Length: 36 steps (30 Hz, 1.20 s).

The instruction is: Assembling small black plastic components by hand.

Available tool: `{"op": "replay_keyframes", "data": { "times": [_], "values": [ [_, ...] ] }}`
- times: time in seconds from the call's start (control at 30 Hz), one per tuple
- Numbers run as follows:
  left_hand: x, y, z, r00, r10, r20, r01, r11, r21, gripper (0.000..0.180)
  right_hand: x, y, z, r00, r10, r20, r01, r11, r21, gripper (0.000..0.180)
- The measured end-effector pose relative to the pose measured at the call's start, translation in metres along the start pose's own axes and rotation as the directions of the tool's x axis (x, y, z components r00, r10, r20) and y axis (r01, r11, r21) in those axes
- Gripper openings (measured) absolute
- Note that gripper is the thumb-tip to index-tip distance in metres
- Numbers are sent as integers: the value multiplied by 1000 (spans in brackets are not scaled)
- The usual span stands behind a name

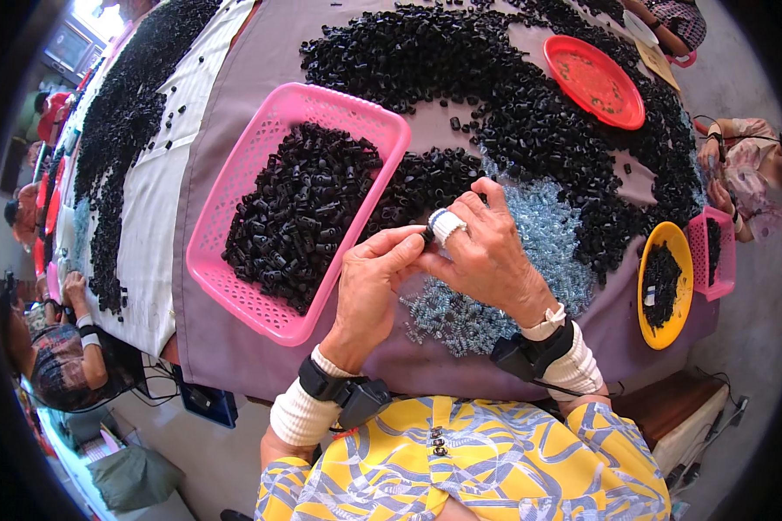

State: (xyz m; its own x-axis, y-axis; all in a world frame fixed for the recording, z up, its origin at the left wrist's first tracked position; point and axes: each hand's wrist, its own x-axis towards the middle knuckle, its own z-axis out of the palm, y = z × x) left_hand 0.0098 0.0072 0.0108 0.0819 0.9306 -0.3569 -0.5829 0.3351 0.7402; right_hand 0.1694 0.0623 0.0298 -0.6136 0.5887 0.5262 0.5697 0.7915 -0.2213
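My left hand (369, 282) and my right hand (487, 239) meet at the fingertips in front of my chest. Between them they pinch a small black plastic part (427, 235), mostly covered by the thumbs and fingers. White tape wraps a finger of my right hand. To the left of my hands stands a pink plastic basket (202, 247), holding a heap of black plastic pieces (300, 221). Beneath and beside my right hand lies a pile of small bluish-silver pieces that look like coil springs (543, 226).
Loose black parts (426, 52) spread across the far table. A red tray (573, 74) rests among them. At right are a yellow dish (685, 278) and a smaller pink basket (723, 269). Co-workers (747, 165) sit along the right and left sides.
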Motion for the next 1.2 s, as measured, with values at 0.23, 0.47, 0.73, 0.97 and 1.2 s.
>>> {"op": "replay_keyframes", "data": {
  "times": [0.23, 0.47, 0.73, 0.97, 1.2],
  "values": [
    [0, 2, -3, 991, -66, 118, 77, 993, -86, 21, 1, 5, 1, 998, -3, -66, 12, 991, 136, 25],
    [-2, 1, -4, 991, -41, 127, 47, 998, -44, 20, 3, 1, 0, 998, 36, -55, -29, 992, 119, 26],
    [-2, -1, -2, 987, -85, 138, 102, 987, -121, 22, -1, -1, 1, 997, 56, -55, -46, 986, 161, 27],
    [-5, 5, 2, 989, -104, 102, 113, 989, -92, 24, 1, 1, 4, 992, 37, -122, -12, 980, 197, 25],
    [-5, 3, -1, 979, -136, 152, 163, 970, -179, 24, -4, 1, 8, 996, 16, -88, 5, 973, 231, 28]
  ]
}}
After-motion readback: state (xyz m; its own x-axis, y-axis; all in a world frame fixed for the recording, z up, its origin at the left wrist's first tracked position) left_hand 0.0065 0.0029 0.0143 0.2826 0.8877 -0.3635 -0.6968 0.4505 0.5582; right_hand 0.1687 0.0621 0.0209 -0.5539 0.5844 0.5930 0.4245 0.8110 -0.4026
